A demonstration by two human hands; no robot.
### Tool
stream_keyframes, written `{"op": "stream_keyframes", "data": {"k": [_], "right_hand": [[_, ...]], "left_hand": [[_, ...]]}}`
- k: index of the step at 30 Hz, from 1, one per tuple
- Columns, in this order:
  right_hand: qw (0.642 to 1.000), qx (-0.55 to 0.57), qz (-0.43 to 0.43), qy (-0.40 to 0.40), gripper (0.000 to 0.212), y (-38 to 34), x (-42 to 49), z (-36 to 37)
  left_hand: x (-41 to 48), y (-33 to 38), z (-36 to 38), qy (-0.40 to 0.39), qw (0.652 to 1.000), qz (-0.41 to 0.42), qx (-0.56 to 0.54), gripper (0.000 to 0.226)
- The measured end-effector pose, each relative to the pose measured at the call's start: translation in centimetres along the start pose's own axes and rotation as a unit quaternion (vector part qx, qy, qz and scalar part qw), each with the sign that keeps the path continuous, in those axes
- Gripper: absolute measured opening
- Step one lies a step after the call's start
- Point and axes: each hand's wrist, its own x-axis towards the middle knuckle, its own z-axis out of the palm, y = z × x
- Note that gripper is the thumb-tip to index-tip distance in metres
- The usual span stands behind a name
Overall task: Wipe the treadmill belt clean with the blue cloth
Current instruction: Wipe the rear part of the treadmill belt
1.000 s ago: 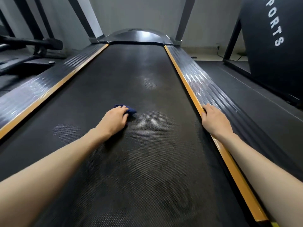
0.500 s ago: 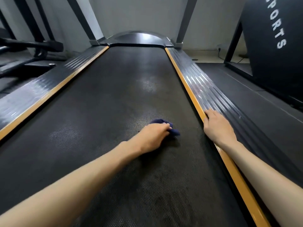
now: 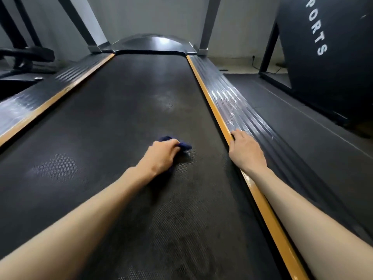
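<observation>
Presently mid-wipe: left hand grips blue cloth on treadmill belt just beside the orange side strip, right hand resting spread there; next, I judge, strokes toward the dull patch opposite.

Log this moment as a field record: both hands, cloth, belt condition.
left hand: grips the blue cloth, holding it down on the treadmill belt
right hand: rests on the right side rail, fingers at its orange edge
blue cloth: bunched, mostly hidden under the left hand
treadmill belt: dark, with a pale patch to the left and another farther ahead
</observation>
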Motion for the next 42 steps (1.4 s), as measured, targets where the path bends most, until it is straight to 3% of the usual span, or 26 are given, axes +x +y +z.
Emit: {"op": "stream_keyframes", "data": {"k": [2,4,6,8,10,12,14,17,20,22,24,26,28,29,31,34,36,39,42], "right_hand": [[1.0,-0.002,-0.005,0.001,0.043,0.0,0.0,0.0],[1.0,-0.005,-0.019,0.008,0.042,0.1,0.1,0.0],[1.0,-0.002,-0.022,0.008,0.042,0.2,0.1,-0.1],[1.0,0.002,-0.016,0.001,0.043,0.1,-0.1,-0.2],[1.0,0.003,-0.011,-0.008,0.042,0.0,-0.1,-0.1],[1.0,0.005,-0.009,-0.005,0.041,0.0,-0.1,-0.1],[1.0,0.009,-0.006,-0.002,0.04,-0.1,-0.1,0.0],[1.0,0.008,-0.01,0.002,0.04,-0.1,-0.1,0.0],[1.0,0.002,-0.021,0.005,0.041,0.1,0.1,0.0],[1.0,0.004,-0.019,0.003,0.042,0.1,0.0,0.0],[1.0,0.004,-0.016,0.002,0.043,0.1,0.0,0.0],[1.0,0.005,-0.012,-0.005,0.044,0.1,-0.1,-0.1],[1.0,0.005,-0.014,-0.004,0.043,0.0,0.0,0.0],[1.0,0.008,-0.011,0.0,0.042,0.1,0.0,-0.1],[1.0,0.015,-0.009,0.008,0.041,0.0,-0.1,-0.1],[1.0,0.017,-0.015,0.018,0.037,-0.2,-0.3,-0.3],[1.0,0.009,-0.013,0.02,0.036,-0.4,-0.5,-0.4],[1.0,-0.001,-0.016,0.001,0.039,-0.6,-0.7,-0.7],[1.0,0.017,-0.009,-0.01,0.041,-0.6,-1.0,-1.1]], "left_hand": [[-2.3,4.3,1.9,-0.031,0.987,0.156,-0.007,0.031],[-4.7,6.5,2.8,-0.093,0.947,0.307,-0.01,0.041],[-4.2,5.3,2.8,-0.124,0.916,0.38,0.009,0.047],[-1.5,3.0,2.1,-0.1,0.94,0.324,0.026,0.038],[1.6,0.4,1.3,-0.048,0.985,0.16,0.043,0.03],[3.2,-1.2,1.0,-0.01,0.998,0.024,0.051,0.031],[3.0,-0.5,1.4,-0.001,0.999,0.018,0.049,0.031],[0.5,2.3,2.0,-0.059,0.978,0.198,-0.005,0.029],[-3.8,4.2,1.9,-0.159,0.885,0.435,-0.054,0.036],[-3.2,3.4,1.9,-0.186,0.852,0.488,-0.042,0.035],[0.0,2.5,2.2,-0.16,0.887,0.432,-0.007,0.03],[3.9,2.1,2.9,-0.099,0.954,0.277,0.049,0.029],[5.9,2.6,3.8,-0.086,0.979,0.146,0.112,0.032],[5.8,3.1,3.8,-0.088,0.979,0.147,0.11,0.032],[3.7,3.8,3.2,-0.103,0.965,0.236,0.053,0.033],[-1.5,4.4,2.2,-0.177,0.9,0.398,-0.003,0.034],[-4.0,4.1,2.6,-0.17,0.879,0.446,0.007,0.033],[-2.8,3.2,2.4,-0.086,0.915,0.394,-0.01,0.029],[0.3,2.7,1.3,-0.045,0.982,0.178,0.046,0.027]]}}
